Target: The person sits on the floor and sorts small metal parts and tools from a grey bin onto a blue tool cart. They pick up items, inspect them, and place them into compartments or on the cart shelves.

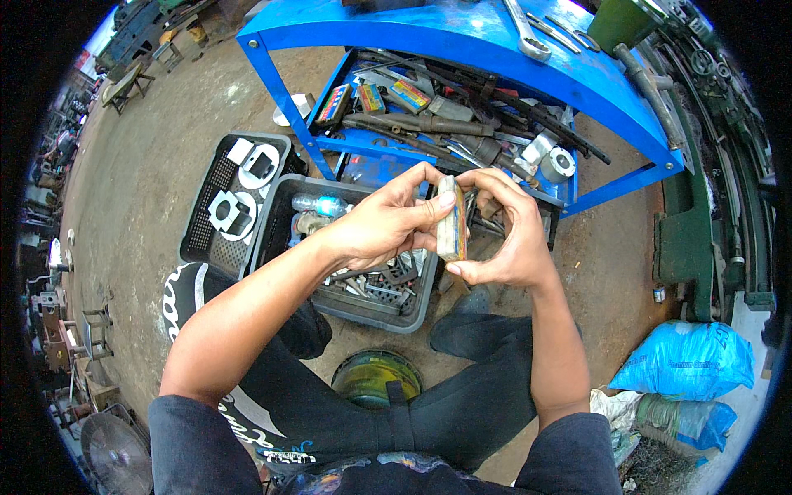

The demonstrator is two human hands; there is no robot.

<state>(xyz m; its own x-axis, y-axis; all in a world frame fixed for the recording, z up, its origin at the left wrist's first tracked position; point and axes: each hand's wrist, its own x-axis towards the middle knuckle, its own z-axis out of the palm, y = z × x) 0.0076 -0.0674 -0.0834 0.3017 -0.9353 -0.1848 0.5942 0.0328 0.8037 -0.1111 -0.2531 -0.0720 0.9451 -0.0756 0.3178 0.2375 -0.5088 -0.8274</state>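
- To the right of the blue table, a large green machine is seen.
- The table itself is loaded on top with hand tools; below its top a blue tray is crowded with metal bars and small boxes.
- On the floor in front of the table, toward its left, a grey crate is filled with metal parts and a clear bottle.
- Farther left of the table, touching the grey crate, a black perforated basket is placed, with pale metal pieces inside.
- Nearer than the table and to its right, a blue sack is laid on the floor.
- In front of the table, the left hand is closed on a small worn box, its thumb pressed on the whitish face.
- The right hand is curled about the same box from the right, the thumb set at the lower end and the index finger near the upper end.
- On the table's top, toward the right, a wrench is laid.
- Before the table, the box is held upright, slightly tilted, between both grips.
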